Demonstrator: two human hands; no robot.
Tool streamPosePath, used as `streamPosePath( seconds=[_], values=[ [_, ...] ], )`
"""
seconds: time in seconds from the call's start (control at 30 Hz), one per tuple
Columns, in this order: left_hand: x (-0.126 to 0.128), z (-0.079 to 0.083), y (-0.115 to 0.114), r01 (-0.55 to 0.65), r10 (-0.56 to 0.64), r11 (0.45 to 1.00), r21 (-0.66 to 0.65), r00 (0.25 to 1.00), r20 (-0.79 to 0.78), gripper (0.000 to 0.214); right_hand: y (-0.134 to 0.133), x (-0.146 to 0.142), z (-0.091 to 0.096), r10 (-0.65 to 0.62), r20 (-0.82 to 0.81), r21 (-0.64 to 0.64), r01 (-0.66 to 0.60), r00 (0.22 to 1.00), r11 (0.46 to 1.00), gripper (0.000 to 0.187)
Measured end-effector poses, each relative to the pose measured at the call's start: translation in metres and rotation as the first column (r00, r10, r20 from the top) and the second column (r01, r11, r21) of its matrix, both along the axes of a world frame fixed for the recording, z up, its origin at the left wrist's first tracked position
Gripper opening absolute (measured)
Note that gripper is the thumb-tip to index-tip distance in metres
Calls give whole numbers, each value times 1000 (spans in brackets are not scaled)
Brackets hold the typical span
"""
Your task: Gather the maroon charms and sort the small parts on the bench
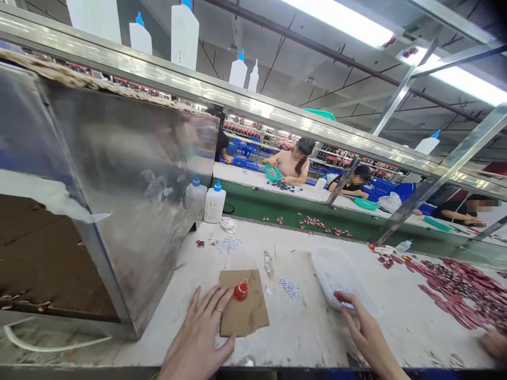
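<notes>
My left hand [202, 330] lies flat and open on the white worktop, its fingertips on the left edge of a brown cardboard square [245, 314]. A small red cap [241, 291] stands on the cardboard just beyond my index finger. My right hand [362, 327] reaches to the near rim of a clear plastic tray [336, 274]; its fingers are pinched on a small dark red piece at the rim. A little heap of small white parts [290, 287] lies between the cardboard and the tray.
A large steel box [130, 211] fills the left. Two white glue bottles [214, 203] stand behind it. Dark red pieces [463, 290] are spread at the right. A green conveyor belt [277, 208] runs behind, with several people seated beyond it. Another person's hand [495, 343] shows at the right edge.
</notes>
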State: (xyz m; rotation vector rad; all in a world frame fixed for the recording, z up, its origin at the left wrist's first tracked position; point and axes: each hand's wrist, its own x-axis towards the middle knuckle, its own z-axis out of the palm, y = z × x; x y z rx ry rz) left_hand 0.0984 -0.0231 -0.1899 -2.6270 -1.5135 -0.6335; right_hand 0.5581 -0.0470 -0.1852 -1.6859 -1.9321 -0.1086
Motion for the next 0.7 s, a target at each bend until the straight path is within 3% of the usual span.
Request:
streamPosePath(
  seconds=[0.17,0.3,0.43,0.7],
  values=[
    [-2,-7,4,18,-17,995,95,1000,-5,82,10,11,5,82,71,13,-83,994,996,37],
    [-3,-12,9,38,-34,967,252,999,-19,80,18,24,1,121,108,41,-126,987,991,16],
    [-5,-19,18,57,-51,925,377,998,-24,76,29,20,-6,154,120,25,-158,981,987,17],
    [-7,-26,23,60,-30,904,423,997,-78,74,70,6,10,153,78,-122,-143,985,982,19]
  ],
)
